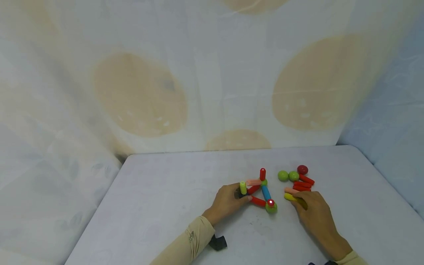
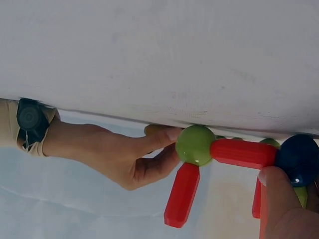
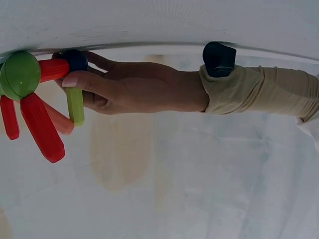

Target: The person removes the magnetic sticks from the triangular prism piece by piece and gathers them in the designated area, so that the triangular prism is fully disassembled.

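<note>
A person is building a small frame (image 1: 260, 191) of magnetic rods and balls near the middle of the white table (image 1: 165, 206), and the step in hand looks like fetching the next rod for it. The left hand (image 1: 228, 200) steadies the frame at its left corner: its fingers curl round a dark ball (image 3: 76, 59) there, with a lime rod (image 1: 243, 187) standing up from that joint. From the ball a red rod (image 1: 258, 201) runs along the table to a green ball (image 1: 271, 208), which also carries a blue rod (image 1: 266, 192) and an upright red rod whose lit end faces the head camera. Just right of the frame, apart from it, lies the loose pile (image 1: 298, 182): two green balls, a dark red ball, several red rods, a pink one and a yellow rod (image 1: 290, 197). The right hand (image 1: 314, 215) rests on the table at the near end of that pile, fingertips on or round the yellow rod; whether it truly grips it I cannot tell, as the knuckles hide the pads. As a judgement, the next move calls for a firm pinch on that rod, a lift clear of its neighbours so none cling along, and a steady left hold while the rod meets a ball
</note>
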